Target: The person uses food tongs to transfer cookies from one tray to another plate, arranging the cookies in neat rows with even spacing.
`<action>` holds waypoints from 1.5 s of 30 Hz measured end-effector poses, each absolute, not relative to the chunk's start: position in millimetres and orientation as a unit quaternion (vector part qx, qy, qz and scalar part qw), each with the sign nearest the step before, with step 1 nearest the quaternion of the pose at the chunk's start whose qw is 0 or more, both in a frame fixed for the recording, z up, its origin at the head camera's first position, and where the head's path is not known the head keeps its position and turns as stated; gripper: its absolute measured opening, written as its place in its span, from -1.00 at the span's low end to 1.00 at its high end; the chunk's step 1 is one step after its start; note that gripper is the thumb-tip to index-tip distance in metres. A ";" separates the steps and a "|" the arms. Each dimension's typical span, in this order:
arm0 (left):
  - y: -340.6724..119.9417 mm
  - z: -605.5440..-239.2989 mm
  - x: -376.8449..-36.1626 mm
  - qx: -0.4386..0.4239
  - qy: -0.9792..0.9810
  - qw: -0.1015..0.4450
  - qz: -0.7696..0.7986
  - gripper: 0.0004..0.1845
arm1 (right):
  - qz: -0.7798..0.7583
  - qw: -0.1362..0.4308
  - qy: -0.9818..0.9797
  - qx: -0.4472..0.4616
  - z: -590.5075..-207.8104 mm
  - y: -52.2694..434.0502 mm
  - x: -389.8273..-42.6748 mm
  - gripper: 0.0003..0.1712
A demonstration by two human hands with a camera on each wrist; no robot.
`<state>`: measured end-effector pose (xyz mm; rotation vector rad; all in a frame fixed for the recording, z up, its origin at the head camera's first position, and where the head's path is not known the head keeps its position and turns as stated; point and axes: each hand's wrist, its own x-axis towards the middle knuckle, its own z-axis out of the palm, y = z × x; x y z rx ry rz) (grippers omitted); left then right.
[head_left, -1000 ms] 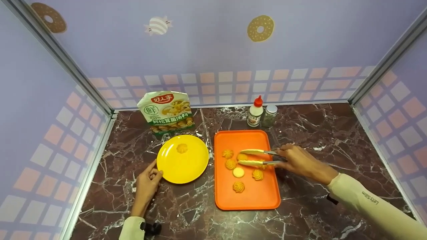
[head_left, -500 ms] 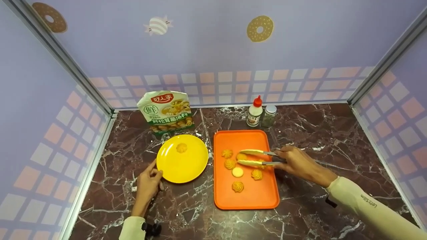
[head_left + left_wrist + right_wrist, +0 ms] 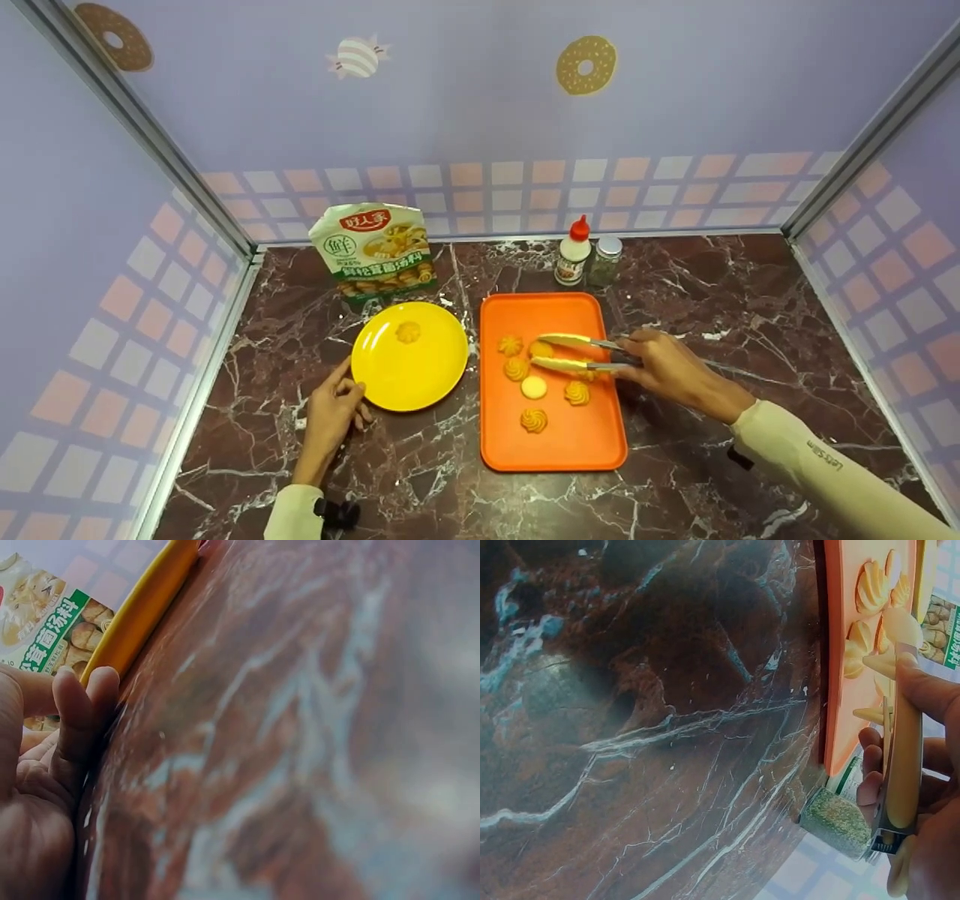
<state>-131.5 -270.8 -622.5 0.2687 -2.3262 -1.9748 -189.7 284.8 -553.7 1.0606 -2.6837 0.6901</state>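
My right hand [image 3: 667, 373] grips metal tongs [image 3: 600, 367] with yellow tips, reaching over the orange tray [image 3: 555, 450] from its right side. The tips stand apart on either side of a round cookie [image 3: 541, 350]; I cannot tell whether they touch it. Several swirled cookies [image 3: 534, 420] lie about the tray, and one pale smooth disc [image 3: 534, 387] sits among them. A cookie near the tray's right edge is partly hidden by the tongs. My left hand [image 3: 330, 412] holds the rim of the yellow plate [image 3: 409, 382] at its lower left. One cookie [image 3: 408, 332] lies on that plate.
Behind the plate stands a green and white food pouch [image 3: 379, 255]. A red-capped squeeze bottle [image 3: 573, 255] and a glass jar [image 3: 604, 262] with a silver lid stand behind the tray. Patterned walls [image 3: 480, 90] enclose the dark marbled counter [image 3: 442, 487] at the back and sides.
The tongs and right hand have shifted very slightly left, with the tips still apart around the same cookie. The left hand stays at the plate's rim.
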 end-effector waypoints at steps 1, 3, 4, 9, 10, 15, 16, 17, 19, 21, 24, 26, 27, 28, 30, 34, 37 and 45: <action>-270.9 -622.7 -131.5 0.085 -0.757 0.041 -0.646 -0.33 | 0.231 0.089 -0.901 0.356 -553.4 284.4 -190.1 -0.63; -271.0 -622.9 -131.5 0.082 -0.755 0.042 -0.649 -0.33 | 0.230 0.090 -0.902 0.354 -552.4 283.7 -190.7 -0.64; -271.1 -623.1 -131.3 0.079 -0.755 0.042 -0.649 -0.33 | 0.228 0.090 -0.903 0.353 -551.8 283.4 -190.9 -0.64; -271.9 -623.8 -130.4 0.082 -0.758 0.042 -0.646 -0.33 | 0.227 0.085 -0.907 0.345 -548.4 281.6 -191.1 -0.57; -272.1 -623.9 -130.2 0.084 -0.758 0.042 -0.645 -0.33 | 0.229 0.085 -0.907 0.344 -547.7 281.2 -191.1 -0.55; -272.9 -623.5 -129.2 0.089 -0.759 0.041 -0.644 -0.33 | 0.236 0.080 -0.909 0.335 -543.1 278.5 -191.5 -0.48; -273.0 -623.4 -129.0 0.088 -0.759 0.041 -0.644 -0.33 | 0.236 0.078 -0.910 0.333 -542.3 277.9 -191.8 -0.48; -273.3 -623.3 -128.7 0.085 -0.759 0.041 -0.645 -0.34 | 0.234 0.076 -0.911 0.330 -541.5 277.0 -192.2 -0.47; -273.5 -623.0 -128.4 0.080 -0.759 0.041 -0.645 -0.34 | 0.230 0.074 -0.914 0.325 -540.0 275.4 -193.1 -0.47; -273.7 -622.9 -128.1 0.076 -0.760 0.042 -0.644 -0.35 | 0.227 0.072 -0.916 0.322 -538.6 273.4 -194.2 -0.47; -273.5 -623.3 -128.2 0.074 -0.764 0.045 -0.639 -0.35 | 0.225 0.072 -0.916 0.323 -536.9 270.5 -196.3 -0.48; -273.3 -624.1 -128.5 0.075 -0.767 0.047 -0.635 -0.35 | 0.228 0.074 -0.914 0.328 -536.0 268.9 -197.9 -0.49; -273.2 -624.5 -128.7 0.075 -0.769 0.048 -0.634 -0.34 | 0.230 0.074 -0.913 0.330 -535.5 268.1 -198.8 -0.50; -273.0 -624.8 -128.9 0.075 -0.770 0.048 -0.632 -0.34 | 0.231 0.075 -0.912 0.332 -535.1 267.4 -199.7 -0.51; -273.0 -625.2 -129.4 0.075 -0.772 0.046 -0.629 -0.33 | 0.232 0.074 -0.911 0.333 -534.2 265.7 -201.3 -0.52; -273.3 -624.9 -129.7 0.073 -0.771 0.041 -0.631 -0.34 | 0.230 0.071 -0.911 0.334 -532.6 262.5 -204.1 -0.52; -273.5 -624.4 -129.3 0.072 -0.769 0.038 -0.635 -0.35 | 0.229 0.082 -0.907 0.343 -533.2 259.7 -206.9 -0.55; -273.7 -624.3 -130.1 0.075 -0.763 0.041 -0.640 -0.35 | 0.225 0.104 -0.898 0.364 -532.7 249.8 -215.5 -0.58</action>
